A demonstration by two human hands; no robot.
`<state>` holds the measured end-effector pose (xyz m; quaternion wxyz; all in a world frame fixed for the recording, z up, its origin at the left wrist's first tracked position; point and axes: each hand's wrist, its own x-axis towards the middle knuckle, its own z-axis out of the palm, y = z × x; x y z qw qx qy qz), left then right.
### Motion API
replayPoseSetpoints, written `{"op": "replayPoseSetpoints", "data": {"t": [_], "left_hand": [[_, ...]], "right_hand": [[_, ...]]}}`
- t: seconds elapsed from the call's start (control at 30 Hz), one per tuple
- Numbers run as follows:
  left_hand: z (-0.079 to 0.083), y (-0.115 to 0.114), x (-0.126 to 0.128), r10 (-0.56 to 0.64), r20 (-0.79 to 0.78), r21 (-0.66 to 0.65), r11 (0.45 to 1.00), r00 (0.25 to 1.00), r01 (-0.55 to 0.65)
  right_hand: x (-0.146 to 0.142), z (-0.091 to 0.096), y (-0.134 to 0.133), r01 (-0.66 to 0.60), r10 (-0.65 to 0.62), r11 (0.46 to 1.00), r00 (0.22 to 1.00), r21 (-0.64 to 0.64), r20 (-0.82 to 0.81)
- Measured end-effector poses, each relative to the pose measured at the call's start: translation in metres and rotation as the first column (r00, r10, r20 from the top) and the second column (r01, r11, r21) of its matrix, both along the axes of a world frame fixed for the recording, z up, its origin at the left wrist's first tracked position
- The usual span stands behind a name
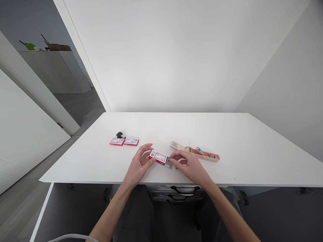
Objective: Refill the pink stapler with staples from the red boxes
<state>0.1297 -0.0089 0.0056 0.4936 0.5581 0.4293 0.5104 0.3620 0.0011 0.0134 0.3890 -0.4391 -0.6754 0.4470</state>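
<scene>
left grip (137, 165): holding box (158, 157) | right grip (193, 167): pinching grey piece (168, 159) at box's right end

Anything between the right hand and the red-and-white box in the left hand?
Nothing visible. The right hand has its fingers at the grey end of the box; the open pink case lies beyond that hand.

A small red-and-white box (158, 157) is held aslant between fingers (151, 161), a grey piece (168, 162) at its right end.
</scene>
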Motion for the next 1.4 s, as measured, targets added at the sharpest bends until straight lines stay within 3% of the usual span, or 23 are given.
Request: {"op": "replayPoseSetpoints", "data": {"t": [0.17,0.33,0.5,0.67,0.8,0.9,1.17,1.4], "left_hand": [[0.001,-0.001,0.0,-0.009,0.003,0.001,1.0,1.0,0.009],[0.001,-0.002,-0.001,-0.006,0.012,0.006,1.0,1.0,0.006],[-0.001,-0.003,-0.002,0.023,0.029,-0.001,1.0,0.999,-0.023],[-0.001,-0.005,-0.006,0.11,0.073,-0.036,0.994,0.991,-0.107],[-0.003,-0.005,-0.008,0.148,0.102,-0.055,0.988,0.984,-0.143],[-0.004,-0.005,-0.008,0.141,0.102,-0.02,0.99,0.985,-0.139],[-0.003,-0.007,-0.001,0.045,0.109,0.059,0.997,0.993,-0.052],[-0.003,-0.007,0.002,-0.01,0.089,0.075,0.997,0.996,0.003]], "right_hand": [[0.005,0.021,0.003,-0.075,0.07,0.997,0.981,0.02,0.18],[0.0,0.027,0.004,-0.112,0.094,0.99,0.978,0.087,0.188],[-0.001,0.027,0.002,-0.052,0.031,0.993,0.98,0.102,0.198],[-0.002,0.026,-0.002,0.066,-0.063,0.997,0.996,-0.047,0.063],[-0.01,0.026,-0.006,0.009,-0.043,0.974,0.988,-0.227,-0.146],[-0.017,0.027,-0.007,-0.035,-0.022,0.972,0.97,-0.231,-0.24],[-0.026,0.027,-0.007,0.018,-0.076,0.976,0.963,-0.218,-0.257],[-0.019,0.013,-0.001,-0.097,0.028,0.97,0.954,-0.221,-0.299]]}}
